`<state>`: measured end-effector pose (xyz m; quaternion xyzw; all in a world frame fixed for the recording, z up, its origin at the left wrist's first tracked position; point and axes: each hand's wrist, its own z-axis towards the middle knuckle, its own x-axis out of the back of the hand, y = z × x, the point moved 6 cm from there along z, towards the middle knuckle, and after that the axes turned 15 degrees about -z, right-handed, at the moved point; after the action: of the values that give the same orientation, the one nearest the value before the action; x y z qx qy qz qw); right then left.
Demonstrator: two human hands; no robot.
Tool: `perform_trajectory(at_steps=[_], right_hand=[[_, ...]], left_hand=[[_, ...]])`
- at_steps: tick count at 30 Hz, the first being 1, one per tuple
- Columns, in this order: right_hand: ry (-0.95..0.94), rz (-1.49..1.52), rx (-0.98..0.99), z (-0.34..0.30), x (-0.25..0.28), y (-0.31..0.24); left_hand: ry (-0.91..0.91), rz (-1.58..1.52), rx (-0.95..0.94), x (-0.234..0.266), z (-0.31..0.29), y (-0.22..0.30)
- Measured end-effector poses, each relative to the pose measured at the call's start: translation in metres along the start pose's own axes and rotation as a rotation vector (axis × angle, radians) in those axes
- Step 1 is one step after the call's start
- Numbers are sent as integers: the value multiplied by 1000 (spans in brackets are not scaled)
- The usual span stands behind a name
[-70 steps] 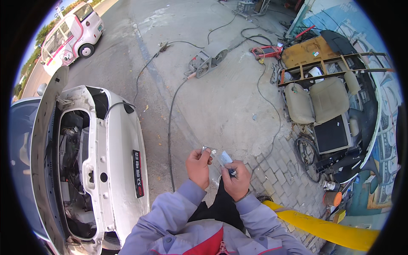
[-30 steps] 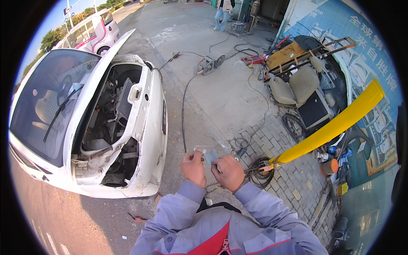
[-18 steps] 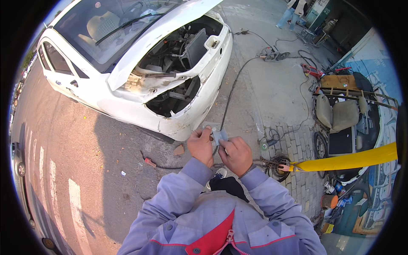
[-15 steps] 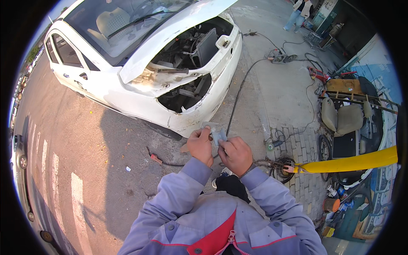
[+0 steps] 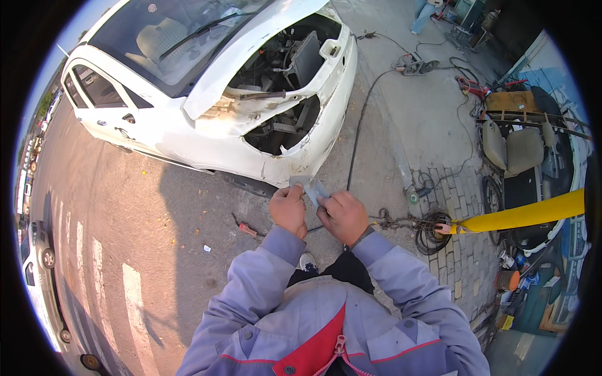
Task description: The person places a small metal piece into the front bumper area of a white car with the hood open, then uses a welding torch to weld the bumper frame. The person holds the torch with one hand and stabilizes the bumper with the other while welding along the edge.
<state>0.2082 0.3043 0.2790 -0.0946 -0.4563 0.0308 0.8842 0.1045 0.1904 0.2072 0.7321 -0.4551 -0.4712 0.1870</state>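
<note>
In front of my chest, my left hand (image 5: 288, 210) is closed, thumb and fingers pinching a thin, flat grey piece (image 5: 300, 180). Close beside it, my right hand (image 5: 344, 216) pinches the edge of a bluish-grey flat piece (image 5: 316, 190). The two pieces meet or overlap between my fingertips; whether they are separate plates or one bent sheet I cannot tell. Just beyond my hands stands a white car (image 5: 291, 158) with its hood raised and its headlight opening bare. A dark, stick-like tool (image 5: 262, 95) lies across the car's front edge.
A black cable (image 5: 359, 125) runs over the ground past the car. Right of me are a yellow strap (image 5: 527, 212), a coiled chain or cable (image 5: 430, 235) and a beige seat (image 5: 524, 150). A red-handled clamp (image 5: 248, 230) lies on the pavement. Another person's legs (image 5: 423, 17) show far off.
My view has shifted slightly. Both hands keep their pinch, and they now sit a little farther apart, with the bluish-grey piece turned at a different angle.
</note>
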Motion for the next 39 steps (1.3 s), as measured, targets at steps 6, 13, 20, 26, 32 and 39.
perform_trajectory(at_steps=[6, 13, 20, 26, 32, 39], right_hand=[[34, 16, -55, -4, -2, 7], [40, -5, -98, 0, -7, 9], [56, -7, -88, -4, -4, 9], [57, -34, -63, -3, -8, 10], [44, -38, -55, -1, -19, 11], [32, 29, -165, -3, -26, 13]], left_hand=[[18, 22, -30, -3, 5, -13], [19, 22, 4, -7, 12, -16], [20, 11, -3, -8, 11, -22], [48, 106, -68, 1, 21, -27], [62, 78, -4, 11, 32, -33], [83, 152, -57, 15, 31, -34]])
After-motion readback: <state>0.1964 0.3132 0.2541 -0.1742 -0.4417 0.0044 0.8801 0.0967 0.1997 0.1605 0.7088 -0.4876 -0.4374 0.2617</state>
